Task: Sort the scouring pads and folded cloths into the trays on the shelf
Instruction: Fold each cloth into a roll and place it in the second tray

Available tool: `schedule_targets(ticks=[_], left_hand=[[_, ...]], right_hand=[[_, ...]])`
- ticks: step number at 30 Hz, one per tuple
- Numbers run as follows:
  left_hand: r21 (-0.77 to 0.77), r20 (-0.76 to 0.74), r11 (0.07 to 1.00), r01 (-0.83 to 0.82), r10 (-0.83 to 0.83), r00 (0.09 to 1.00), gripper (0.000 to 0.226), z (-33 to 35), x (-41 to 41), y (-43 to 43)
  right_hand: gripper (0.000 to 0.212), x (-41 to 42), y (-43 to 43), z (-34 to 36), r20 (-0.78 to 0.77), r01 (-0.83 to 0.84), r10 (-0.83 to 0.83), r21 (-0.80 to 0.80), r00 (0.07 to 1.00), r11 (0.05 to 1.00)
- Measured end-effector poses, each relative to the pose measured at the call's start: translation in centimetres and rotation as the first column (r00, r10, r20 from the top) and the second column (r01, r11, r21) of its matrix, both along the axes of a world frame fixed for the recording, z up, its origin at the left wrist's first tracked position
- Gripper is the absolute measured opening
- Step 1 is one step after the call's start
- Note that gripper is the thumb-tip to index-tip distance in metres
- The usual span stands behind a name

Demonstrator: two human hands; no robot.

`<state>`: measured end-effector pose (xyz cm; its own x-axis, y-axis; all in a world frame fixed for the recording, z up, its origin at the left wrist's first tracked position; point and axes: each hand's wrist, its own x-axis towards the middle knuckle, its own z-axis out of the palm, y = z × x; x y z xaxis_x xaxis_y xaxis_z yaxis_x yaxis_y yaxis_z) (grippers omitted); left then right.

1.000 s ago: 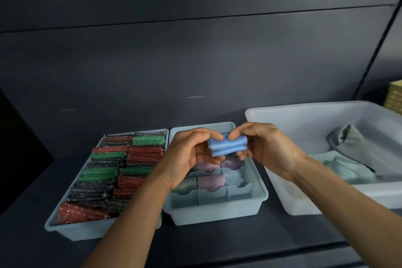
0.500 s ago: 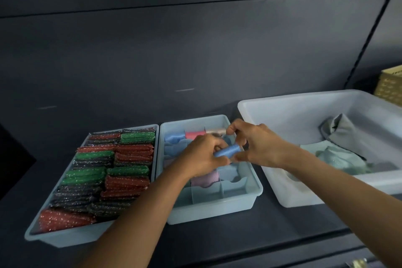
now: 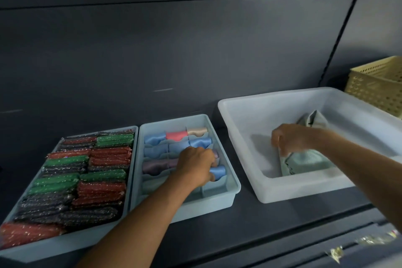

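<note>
Now the left hand (image 3: 195, 166) curls round a blue folded cloth (image 3: 218, 171) in a right-hand compartment of the divided tray (image 3: 206, 205), while the right hand (image 3: 291, 140) pinches a pale green cloth (image 3: 304, 162) inside the white tub (image 3: 293, 189).

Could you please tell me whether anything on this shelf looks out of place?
Mostly tidy. The grey cloth and pale green cloth lie crumpled in the white bin, unfolded, and shiny scraps lie loose on the ledge below; too blurred to identify.
</note>
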<state>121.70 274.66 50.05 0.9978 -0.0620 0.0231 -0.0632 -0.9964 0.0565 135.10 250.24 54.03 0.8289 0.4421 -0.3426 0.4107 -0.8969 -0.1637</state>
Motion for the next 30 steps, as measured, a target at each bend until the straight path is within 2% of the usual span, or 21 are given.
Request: schedule_targets(ticks=[2,6,8,10,13,16,18,20,22,25,27,30], left_hand=[[-0.018,-0.033,1.0,-0.01,0.009,0.999,0.025,0.1,0.2,-0.2],[-0.051,-0.114,0.998,-0.027,0.021,0.993,0.029,0.3,0.6,-0.4],[-0.039,-0.145,0.999,-0.028,0.022,0.989,0.029,0.7,0.6,-0.5],[-0.048,-0.178,0.998,-0.037,0.028,0.984,0.029,1.1,0.5,-0.5],[-0.141,-0.262,0.988,-0.058,0.02,0.965,0.028,1.7,0.2,0.0],[-0.252,-0.23,0.965,-0.066,0.006,0.973,0.017,1.8,-0.5,0.8],[-0.318,-0.097,0.946,-0.068,0.038,0.995,0.009,1.8,-1.2,1.2],[-0.427,0.067,0.902,-0.065,0.104,0.992,0.016,2.1,-2.0,1.2],[-0.635,0.155,0.772,-0.026,0.16,0.975,0.024,3.1,-2.6,0.7],[-0.92,0.064,0.391,0.01,0.126,0.99,0.047,5.5,-3.3,-0.5],[-0.971,0.006,0.24,-0.015,0.084,0.996,0.058,6.8,-3.1,-0.9],[-0.995,-0.04,0.095,-0.044,0.036,0.999,0.051,8.4,-2.7,-1.1]], right_hand=[[0.044,0.1,-0.7,-1.2,-0.047,-0.063,0.056,-0.17,0.997,0.983],[0.056,-0.5,-0.7,-1.8,-0.064,-0.178,0.166,-0.32,0.984,0.931],[0.051,-0.6,-0.4,-1.7,-0.067,-0.205,0.193,-0.333,0.979,0.92],[0.036,-0.7,-0.1,-1.7,-0.056,-0.229,0.224,-0.345,0.973,0.91],[0.029,-0.7,0.0,-1.6,-0.041,-0.214,0.215,-0.382,0.976,0.899],[0.019,-0.3,-0.2,-1.0,0.013,-0.187,0.196,-0.238,0.981,0.953],[0.012,-0.2,-0.4,0.4,0.068,-0.164,0.162,0.019,0.984,0.986],[0.009,-0.6,-0.4,2.4,0.096,-0.119,0.094,0.304,0.991,0.945],[0.013,-1.3,0.0,4.6,0.059,-0.064,0.037,0.56,0.998,0.826],[0.017,-2.6,1.3,7.1,-0.021,-0.025,0.072,0.811,0.997,0.585],[0.014,-3.6,2.6,8.4,-0.002,-0.054,0.122,0.887,0.992,0.459],[0.011,-5.1,4.3,10.0,-0.031,-0.04,0.251,0.961,0.968,0.273]])
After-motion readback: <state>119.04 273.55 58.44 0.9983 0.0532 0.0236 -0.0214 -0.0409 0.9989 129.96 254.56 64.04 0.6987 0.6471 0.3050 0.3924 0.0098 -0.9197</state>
